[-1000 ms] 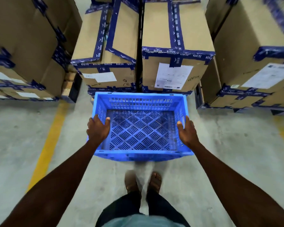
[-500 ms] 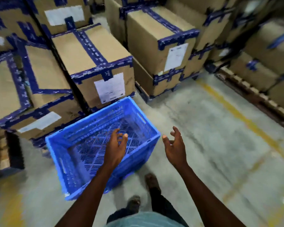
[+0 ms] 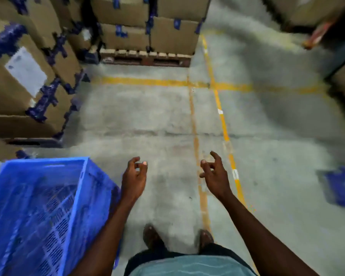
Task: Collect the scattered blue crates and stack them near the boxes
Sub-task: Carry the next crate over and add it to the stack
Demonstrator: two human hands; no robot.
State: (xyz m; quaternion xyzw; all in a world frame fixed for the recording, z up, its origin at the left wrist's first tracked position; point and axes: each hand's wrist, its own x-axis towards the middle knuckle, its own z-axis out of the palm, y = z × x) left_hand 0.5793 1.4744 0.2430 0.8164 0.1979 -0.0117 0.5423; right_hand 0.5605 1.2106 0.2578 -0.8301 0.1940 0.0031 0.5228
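Observation:
An empty blue crate point(image 3: 40, 212) with a slotted lattice floor sits on the concrete at the lower left, beside stacked cardboard boxes point(image 3: 24, 80) bound with blue tape. My left hand point(image 3: 134, 180) hangs just right of the crate's corner, fingers loosely curled, holding nothing. My right hand point(image 3: 214, 174) is out over bare floor, fingers loosely curled and empty. A blurred blue shape point(image 3: 343, 186), possibly another crate, shows at the right edge.
More taped boxes point(image 3: 147, 26) stand on a wooden pallet point(image 3: 145, 57) at the back. Yellow floor lines point(image 3: 221, 108) cross the grey concrete ahead. Dark racking and boxes fill the top right. My feet point(image 3: 153, 238) are below.
Both hands let go of the crate, which now rests by the boxes. My view has swung right, so the crate slid to the lower left and open floor came into view.

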